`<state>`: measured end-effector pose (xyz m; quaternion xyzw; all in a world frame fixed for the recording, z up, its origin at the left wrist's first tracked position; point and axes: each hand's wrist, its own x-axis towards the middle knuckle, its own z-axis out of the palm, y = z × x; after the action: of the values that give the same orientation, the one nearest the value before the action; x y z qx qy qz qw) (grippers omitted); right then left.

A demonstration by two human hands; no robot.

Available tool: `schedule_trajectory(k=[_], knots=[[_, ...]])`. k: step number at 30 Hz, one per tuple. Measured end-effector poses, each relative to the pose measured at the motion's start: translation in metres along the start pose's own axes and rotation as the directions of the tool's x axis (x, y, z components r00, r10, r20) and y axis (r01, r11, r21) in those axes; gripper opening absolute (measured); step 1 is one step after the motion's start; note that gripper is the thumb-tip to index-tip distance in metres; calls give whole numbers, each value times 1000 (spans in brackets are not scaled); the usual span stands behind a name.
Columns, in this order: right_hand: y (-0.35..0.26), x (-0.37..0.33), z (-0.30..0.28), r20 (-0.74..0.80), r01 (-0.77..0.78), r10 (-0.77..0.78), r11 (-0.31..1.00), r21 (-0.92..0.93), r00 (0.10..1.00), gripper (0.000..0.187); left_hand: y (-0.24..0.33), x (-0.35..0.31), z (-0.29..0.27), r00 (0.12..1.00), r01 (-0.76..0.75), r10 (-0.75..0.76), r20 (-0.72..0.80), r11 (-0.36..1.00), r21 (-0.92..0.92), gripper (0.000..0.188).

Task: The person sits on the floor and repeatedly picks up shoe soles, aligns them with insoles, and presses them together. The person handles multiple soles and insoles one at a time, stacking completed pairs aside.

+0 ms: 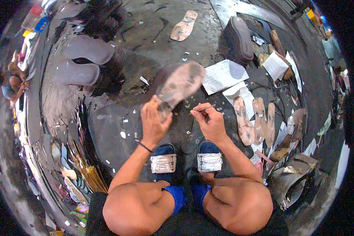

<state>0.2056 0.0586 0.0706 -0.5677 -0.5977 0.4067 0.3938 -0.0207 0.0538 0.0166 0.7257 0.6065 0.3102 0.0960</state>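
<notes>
My left hand (155, 121) grips the heel end of a tan, dark-stained sole template (185, 82), slightly blurred by motion. Beneath the template a dark sole-shaped piece or stack (161, 80) shows at its left side; how thick it is I cannot tell. Just to the right, my right hand (211, 122) is closed in a pinch around a thin, pale, stick-like tool (205, 109), whose kind I cannot make out. The two hands are apart, above the dark floor mat between my feet.
Stacked grey soles (80, 72) stand at the left, another stack (241, 39) at the far right. Another template (185, 25) lies far ahead. Printed paper sheets (226, 76) and several templates (259, 118) lie at right. A person (13, 82) sits at the far left.
</notes>
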Motion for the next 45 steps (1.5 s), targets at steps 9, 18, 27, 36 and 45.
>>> schedule_trajectory(k=[9, 18, 27, 36, 45], knots=[[9, -3, -30, -111, -69, 64, 997, -39, 992, 14, -14, 56, -1, 991, 77, -64, 114, 991, -113, 83], [20, -14, -41, -182, -89, 91, 996, 20, 979, 12, 40, 66, 13, 748, 311, -412, 521, 910, 273, 140], [5, -9, -43, -117, -82, 84, 996, 20, 990, 12, 26, 44, 20, 901, 273, -262, 345, 962, 18, 110], [-4, 1, -36, -179, -72, 83, 995, 68, 980, 12, -3, -3, 11, 986, 155, -119, 119, 915, -371, 112], [11, 6, -31, -193, -75, 79, 997, 26, 978, 12, -20, -43, -49, 863, 220, -356, 360, 904, 368, 122]])
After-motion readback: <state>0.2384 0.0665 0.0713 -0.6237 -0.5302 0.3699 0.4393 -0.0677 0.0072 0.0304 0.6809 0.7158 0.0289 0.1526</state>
